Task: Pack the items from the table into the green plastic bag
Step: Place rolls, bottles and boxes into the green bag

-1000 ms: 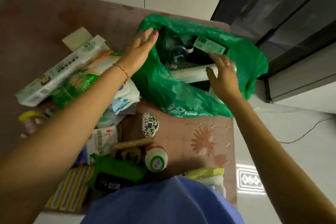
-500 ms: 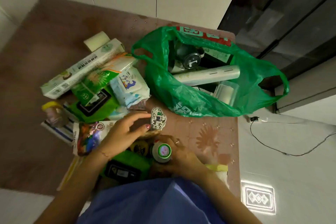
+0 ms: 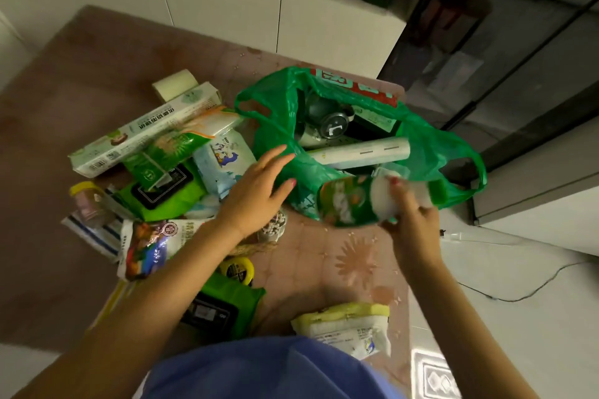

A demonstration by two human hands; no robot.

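The right hand (image 3: 410, 214) grips a small green-and-white bottle (image 3: 351, 201), fingers curled round its white end, and holds it tilted on its side above the near edge of the green bag (image 3: 431, 152). The bottle is blurred, so its label cannot be read. The left hand (image 3: 256, 191) reaches toward the bag's near-left side with fingers spread wide and straight, holding nothing, its fingertips at the green plastic.

The bag sits open at about one o'clock on the pink surface (image 3: 356, 262). Inside it lie a long white roll (image 3: 359, 154), a dark round gadget (image 3: 330, 120) and a dark box partly hidden behind them.

From nine to eleven o'clock lies a heap: a long white carton (image 3: 142, 133), a white roll (image 3: 175, 86) just beyond it, a green wipes pack (image 3: 162, 194), a pale blue tissue pack (image 3: 223, 159), and a small jar with a yellow lid (image 3: 86, 197). Toward seven o'clock a printed food packet (image 3: 152, 246) lies under the left forearm, with a second green wipes pack (image 3: 223, 308) near the body. At five o'clock rests a white-and-yellow packet (image 3: 350, 324).
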